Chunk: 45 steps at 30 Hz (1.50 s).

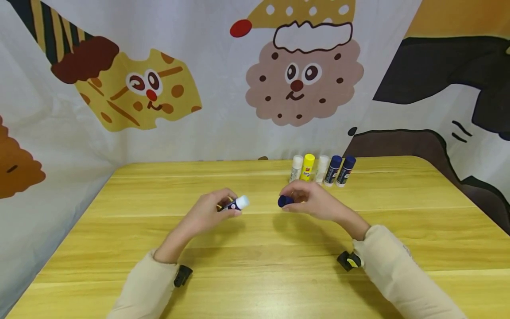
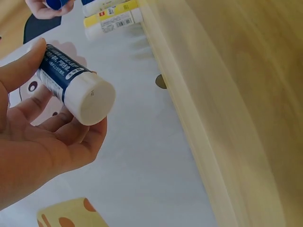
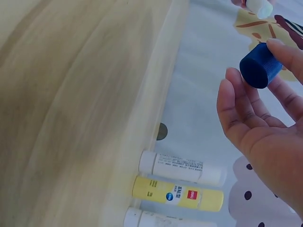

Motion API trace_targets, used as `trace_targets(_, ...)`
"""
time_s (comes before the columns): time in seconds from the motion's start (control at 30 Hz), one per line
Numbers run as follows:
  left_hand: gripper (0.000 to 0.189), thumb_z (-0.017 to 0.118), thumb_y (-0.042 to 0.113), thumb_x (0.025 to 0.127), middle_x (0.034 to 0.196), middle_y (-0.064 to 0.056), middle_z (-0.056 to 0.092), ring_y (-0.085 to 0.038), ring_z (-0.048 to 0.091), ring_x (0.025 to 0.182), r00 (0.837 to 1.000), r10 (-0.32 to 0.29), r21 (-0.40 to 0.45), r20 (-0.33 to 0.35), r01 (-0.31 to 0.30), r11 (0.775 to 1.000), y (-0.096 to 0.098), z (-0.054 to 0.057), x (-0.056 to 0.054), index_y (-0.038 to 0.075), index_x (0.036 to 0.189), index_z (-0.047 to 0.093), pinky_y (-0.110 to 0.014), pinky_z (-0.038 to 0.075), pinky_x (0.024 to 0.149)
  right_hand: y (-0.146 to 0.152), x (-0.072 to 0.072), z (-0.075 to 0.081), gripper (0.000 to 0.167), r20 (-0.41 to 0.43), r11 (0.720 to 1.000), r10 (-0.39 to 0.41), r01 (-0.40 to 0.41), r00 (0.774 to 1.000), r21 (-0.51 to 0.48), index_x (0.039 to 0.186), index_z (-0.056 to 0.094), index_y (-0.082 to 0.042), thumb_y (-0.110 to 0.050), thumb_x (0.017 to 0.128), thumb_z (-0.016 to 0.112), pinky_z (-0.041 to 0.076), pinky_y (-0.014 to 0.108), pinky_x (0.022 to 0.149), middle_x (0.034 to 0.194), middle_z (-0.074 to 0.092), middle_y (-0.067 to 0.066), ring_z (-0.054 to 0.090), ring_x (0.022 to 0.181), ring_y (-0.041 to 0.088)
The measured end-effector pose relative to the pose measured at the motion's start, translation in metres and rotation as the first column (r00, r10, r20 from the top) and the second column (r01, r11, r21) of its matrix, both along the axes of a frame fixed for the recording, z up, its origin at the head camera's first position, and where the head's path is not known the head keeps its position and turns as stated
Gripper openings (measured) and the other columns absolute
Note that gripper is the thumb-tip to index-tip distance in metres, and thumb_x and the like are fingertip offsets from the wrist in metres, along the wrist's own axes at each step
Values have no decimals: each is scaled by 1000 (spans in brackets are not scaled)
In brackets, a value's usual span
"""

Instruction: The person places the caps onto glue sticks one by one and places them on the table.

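Over the middle of the table my left hand (image 1: 209, 210) grips an uncapped glue stick (image 1: 233, 204), tilted with its pale tip toward the right. In the left wrist view the glue stick's dark blue label and white base (image 2: 90, 98) face the camera. My right hand (image 1: 314, 201) pinches a dark blue cap (image 1: 285, 201) between thumb and fingers, its hollow end turned left toward the glue stick. A gap separates cap and glue stick. The cap's ribbed side (image 3: 261, 65) shows in the right wrist view.
Behind my right hand several glue sticks stand upright in a row: a white one (image 1: 296, 167), a yellow one (image 1: 307, 166), another white one (image 1: 322, 169) and two with dark blue caps (image 1: 345, 171). A printed cloth (image 1: 223, 133) hangs behind the wooden table (image 1: 255, 266).
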<state>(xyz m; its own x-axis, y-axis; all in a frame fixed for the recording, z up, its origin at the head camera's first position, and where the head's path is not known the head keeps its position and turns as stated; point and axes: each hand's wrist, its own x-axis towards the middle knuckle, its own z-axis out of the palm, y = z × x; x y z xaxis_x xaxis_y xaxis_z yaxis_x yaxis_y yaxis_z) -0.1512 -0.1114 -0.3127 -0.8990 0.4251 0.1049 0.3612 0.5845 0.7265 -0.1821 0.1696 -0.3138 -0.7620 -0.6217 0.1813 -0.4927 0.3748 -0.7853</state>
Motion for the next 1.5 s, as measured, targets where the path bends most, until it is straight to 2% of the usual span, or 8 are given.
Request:
trace_targets(0.23,23,67,16,83,81,-2,58,-15,52,69,1000,7,-20,22,-7,1000,7,2,5,7,103,60,-28,46,59,-5,4,-2,29,19,999,25,-25,1000,-37,105,60,1,-5,79,70,50,29,70,94,61,8,59,80,18)
trace_targets(0.4,23,68,17,83,84,-2,58,-15,52,71,1000,6,-41,13,-6,999,13,3,7,8,104,61,-27,45,61,-8,8,-3,30,37,999,22,-21,999,-34,106,60,0,-6,79,71,50,29,71,95,61,7,58,81,19)
trace_targets(0.9,22,69,16,82,84,-2,54,-14,49,72,999,-47,-54,-18,46,997,25,-1,14,7,101,62,-28,44,62,-16,14,-6,29,33,999,43,-43,999,-1,106,60,1,-6,79,71,51,30,70,97,60,6,57,82,17)
trace_targets(1.0,22,69,16,82,82,-1,54,-14,48,71,998,-64,-53,-24,63,997,26,-1,14,7,101,61,-28,43,62,-18,16,-6,28,29,999,53,-53,998,-1,105,60,2,-6,79,70,50,28,67,96,60,6,56,77,16)
trace_targets(1.13,22,69,16,82,82,0,53,-14,47,70,997,-75,-57,-28,74,996,28,-1,16,8,101,61,-29,42,61,-20,18,-5,27,52,998,62,-62,997,-11,104,60,1,-4,79,70,50,27,66,97,58,7,57,72,15)
trace_targets(1.23,22,69,16,82,82,0,52,-14,47,70,996,-81,-67,-36,79,995,29,0,17,8,101,61,-28,41,61,-22,19,-6,27,82,996,79,-76,993,-35,104,60,0,-4,80,70,51,28,68,97,57,9,59,73,15)
trace_targets(1.5,23,67,20,84,80,-1,51,-13,45,69,993,-107,-71,-41,104,992,29,1,19,7,102,61,-27,40,60,-24,23,-8,27,91,994,100,-96,991,-51,104,61,-2,-4,79,70,52,29,69,98,57,9,61,76,16)
